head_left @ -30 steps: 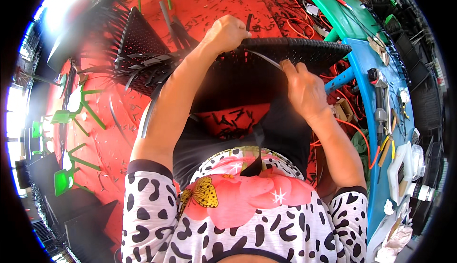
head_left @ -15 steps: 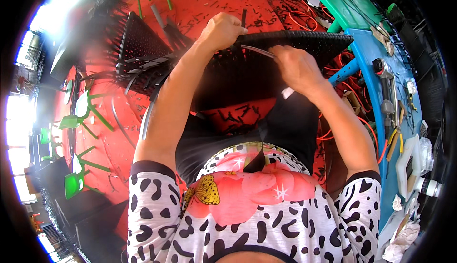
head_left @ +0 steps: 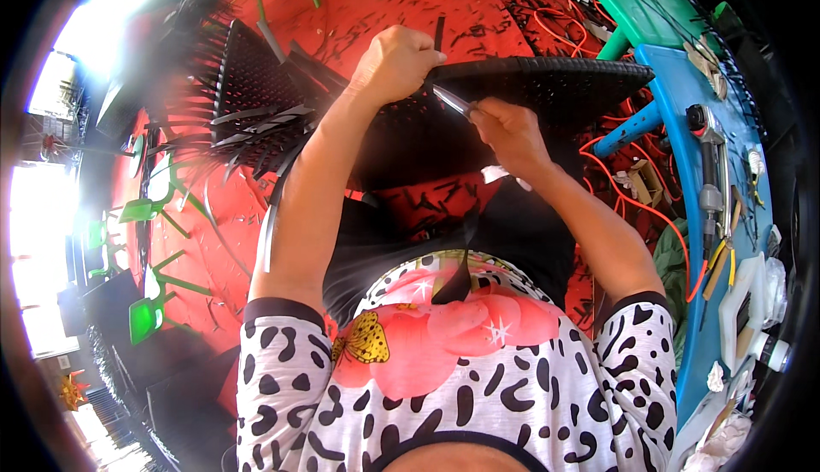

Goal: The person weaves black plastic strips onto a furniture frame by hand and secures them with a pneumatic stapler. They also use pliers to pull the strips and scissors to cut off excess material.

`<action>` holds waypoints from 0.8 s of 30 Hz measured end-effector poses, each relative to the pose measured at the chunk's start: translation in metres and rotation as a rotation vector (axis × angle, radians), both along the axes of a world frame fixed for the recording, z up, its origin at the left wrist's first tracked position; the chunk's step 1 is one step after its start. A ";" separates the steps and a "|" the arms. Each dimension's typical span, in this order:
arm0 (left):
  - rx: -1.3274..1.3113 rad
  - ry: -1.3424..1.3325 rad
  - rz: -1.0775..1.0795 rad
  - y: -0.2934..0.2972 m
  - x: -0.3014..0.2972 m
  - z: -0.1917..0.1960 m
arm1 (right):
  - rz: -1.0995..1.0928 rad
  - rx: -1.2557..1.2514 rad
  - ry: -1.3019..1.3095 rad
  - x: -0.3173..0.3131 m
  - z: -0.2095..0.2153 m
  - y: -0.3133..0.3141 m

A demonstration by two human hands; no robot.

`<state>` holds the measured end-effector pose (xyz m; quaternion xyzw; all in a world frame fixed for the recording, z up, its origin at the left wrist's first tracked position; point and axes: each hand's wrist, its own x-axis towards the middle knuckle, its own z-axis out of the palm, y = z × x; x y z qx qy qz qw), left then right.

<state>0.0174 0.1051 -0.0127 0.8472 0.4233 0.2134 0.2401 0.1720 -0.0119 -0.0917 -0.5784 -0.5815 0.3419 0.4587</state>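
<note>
A black woven panel (head_left: 547, 87) of flat strips spans the space in front of my lap, its rim running to the right. My left hand (head_left: 398, 64) is closed at the rim's left end, fingers pinched by a dark upright strip (head_left: 439, 35); what lies between the fingertips is hidden. Just right of it, my right hand (head_left: 511, 134) grips a shiny flat strip (head_left: 451, 99) that slants up to the rim beside the left hand. Loose strip ends (head_left: 265, 126) fan out left of my left forearm. Something small and white (head_left: 494, 173) shows beneath the right hand.
On my right stands a blue table (head_left: 675, 113) with a power tool (head_left: 707, 164) and a red-orange hose (head_left: 696, 280). A green table (head_left: 632, 2) adjoins it. Green chairs (head_left: 147, 318) stand at the left. Black scraps (head_left: 436, 203) litter the red floor (head_left: 222, 258).
My right hand has moved slightly left and down, and the shiny strip now looks straighter and steeper. The left hand stays at the rim. The whole view has shifted a little.
</note>
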 end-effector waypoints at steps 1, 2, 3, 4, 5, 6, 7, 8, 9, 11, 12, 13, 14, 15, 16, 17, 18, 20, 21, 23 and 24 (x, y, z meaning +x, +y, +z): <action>-0.003 0.004 -0.001 0.000 0.001 -0.001 | 0.027 0.008 -0.001 0.004 -0.002 0.000; 0.015 -0.011 -0.026 0.000 0.002 -0.002 | 0.052 0.016 -0.002 0.009 -0.002 0.001; 0.033 -0.026 -0.052 -0.001 0.002 -0.004 | 0.049 0.012 0.001 0.014 0.002 0.002; 0.028 -0.021 -0.048 -0.002 0.001 -0.003 | 0.103 0.007 -0.059 0.019 0.010 0.003; 0.018 0.002 -0.029 -0.005 0.001 -0.001 | 0.154 0.001 -0.122 0.026 0.017 0.005; 0.008 0.025 -0.010 -0.007 0.002 0.001 | 0.188 0.005 -0.178 0.032 0.021 0.008; 0.004 0.023 -0.009 -0.006 0.002 0.003 | 0.212 0.005 -0.250 0.037 0.034 0.008; -0.033 0.086 0.005 -0.003 0.001 0.005 | 0.150 0.056 -0.282 0.044 0.038 0.007; -0.069 0.148 0.020 0.001 0.001 0.006 | 0.088 0.108 -0.314 0.051 0.040 0.005; -0.026 0.154 0.027 0.006 0.002 0.003 | -0.027 0.204 -0.254 0.056 0.047 -0.005; 0.016 0.150 0.015 0.007 0.002 0.003 | -0.076 0.228 -0.262 0.050 0.051 -0.011; 0.055 0.149 0.000 0.007 0.002 0.002 | -0.129 0.250 -0.268 0.037 0.058 -0.015; 0.057 0.145 0.000 0.011 0.001 0.000 | -0.158 0.435 -0.227 0.023 0.049 -0.007; 0.038 0.107 -0.046 0.017 -0.002 -0.005 | -0.171 0.525 -0.355 0.011 0.049 -0.002; 0.017 0.067 -0.094 0.023 -0.004 -0.010 | -0.179 0.544 -0.418 -0.004 0.050 0.006; 0.020 0.059 -0.099 0.027 -0.004 -0.013 | -0.191 0.564 -0.482 -0.015 0.049 0.012; -0.027 0.021 -0.103 0.030 -0.003 -0.016 | -0.194 0.566 -0.492 -0.022 0.049 0.016; -0.143 -0.051 -0.080 0.033 0.000 -0.017 | -0.262 0.526 -0.486 -0.031 0.047 0.024; -0.140 -0.063 -0.082 0.034 0.000 -0.017 | -0.260 0.530 -0.497 -0.031 0.045 0.025; -0.098 -0.023 -0.058 0.037 0.000 -0.017 | -0.267 0.563 -0.406 -0.029 0.040 0.026; -0.201 -0.126 -0.119 0.039 0.000 -0.022 | -0.307 0.668 -0.434 -0.026 0.038 0.024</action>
